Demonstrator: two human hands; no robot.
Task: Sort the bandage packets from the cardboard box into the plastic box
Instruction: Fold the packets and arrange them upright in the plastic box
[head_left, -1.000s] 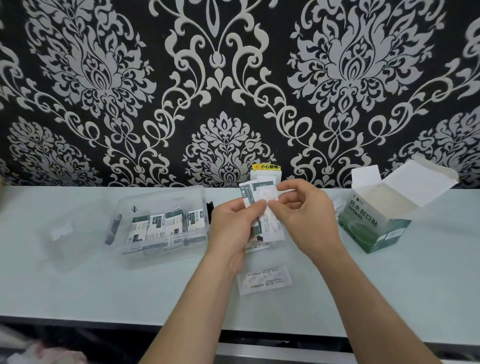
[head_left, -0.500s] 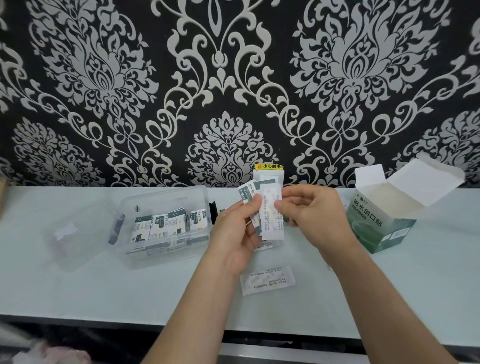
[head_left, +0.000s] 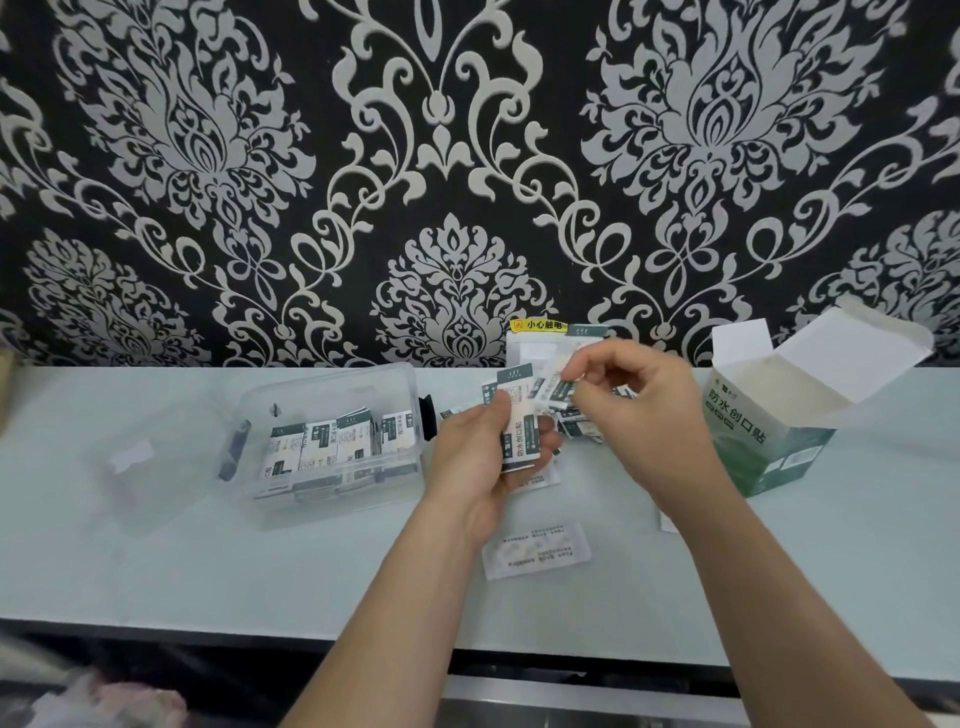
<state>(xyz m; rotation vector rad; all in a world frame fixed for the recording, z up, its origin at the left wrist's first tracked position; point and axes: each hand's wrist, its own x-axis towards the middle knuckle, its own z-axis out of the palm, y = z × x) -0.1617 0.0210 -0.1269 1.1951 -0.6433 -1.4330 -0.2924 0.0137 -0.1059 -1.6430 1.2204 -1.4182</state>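
My left hand (head_left: 478, 457) grips a small upright stack of white-and-green bandage packets (head_left: 519, 421) above the table. Just to its right, my right hand (head_left: 634, 410) pinches a single packet (head_left: 558, 392) by its end, tilted and blurred. More loose packets (head_left: 582, 426) lie on the table under my right hand. The clear plastic box (head_left: 332, 483) stands open at the left with several packets (head_left: 322, 447) standing in a row inside. The green-and-white cardboard box (head_left: 763, 441) sits at the right with its flaps open.
The plastic box's clear lid (head_left: 140, 467) lies flat at its left. One packet (head_left: 537, 551) lies face down near the front, between my forearms. A white wall fitting with a yellow warning label (head_left: 535, 332) sits behind my hands. The table's front edge (head_left: 208, 629) runs below.
My right hand has drawn one packet away from the stack to the right and upward. My left hand has lowered the stack slightly and now shows its printed side.
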